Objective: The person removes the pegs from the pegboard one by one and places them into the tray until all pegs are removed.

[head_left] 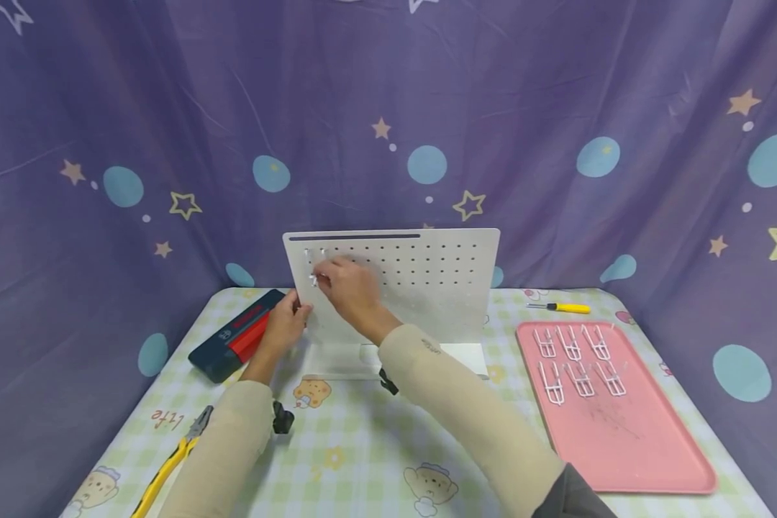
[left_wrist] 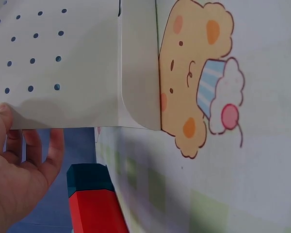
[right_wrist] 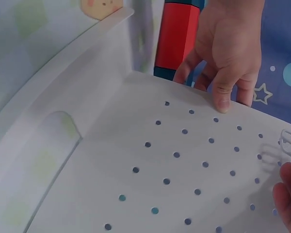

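A white pegboard (head_left: 427, 309) with rows of small holes stands upright on the table. My left hand (head_left: 285, 324) grips its left edge, the thumb on the front face and the fingers behind, as the left wrist view also shows. My right hand (head_left: 352, 288) is at the upper left of the board and pinches a white wire hook (right_wrist: 289, 143) against the holes. Whether the hook's ends sit in the holes cannot be made out. Above that hand, small white hooks (head_left: 324, 253) show near the board's top left corner.
A pink tray (head_left: 647, 446) at the right bears several white wire hooks (head_left: 581, 379). Behind it lies a yellow-handled screwdriver (head_left: 570, 308). A dark blue and red Bosch case (head_left: 216, 352) lies left of the board, and yellow-handled pliers (head_left: 168, 467) at the front left.
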{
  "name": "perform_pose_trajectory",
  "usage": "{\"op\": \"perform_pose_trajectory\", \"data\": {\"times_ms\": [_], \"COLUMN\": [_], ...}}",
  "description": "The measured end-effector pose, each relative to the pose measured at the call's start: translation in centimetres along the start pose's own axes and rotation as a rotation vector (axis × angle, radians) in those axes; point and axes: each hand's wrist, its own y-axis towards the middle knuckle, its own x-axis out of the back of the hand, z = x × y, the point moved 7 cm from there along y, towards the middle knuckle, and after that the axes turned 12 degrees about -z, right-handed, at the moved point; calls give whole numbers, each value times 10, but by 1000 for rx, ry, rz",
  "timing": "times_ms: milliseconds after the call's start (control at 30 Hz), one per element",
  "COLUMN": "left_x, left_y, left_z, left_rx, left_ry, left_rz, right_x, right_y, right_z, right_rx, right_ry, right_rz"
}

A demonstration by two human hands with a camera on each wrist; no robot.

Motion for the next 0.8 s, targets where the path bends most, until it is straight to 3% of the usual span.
{"op": "perform_pose_trajectory", "data": {"times_ms": [167, 367, 800], "left_x": [-1, -2, -3], "left_y": [0, -1, 1], "left_z": [0, 3, 4], "left_rx": [11, 53, 53], "left_ry": [-11, -15, 5], "left_rz": [4, 12, 17], "right_x": [7, 20, 88], "right_y": [-10, -21, -50], "right_z": [-10, -29, -102], "right_rx": [0, -41, -166], "right_ry": [43, 72, 194], "right_rz": [17, 109, 227]}}
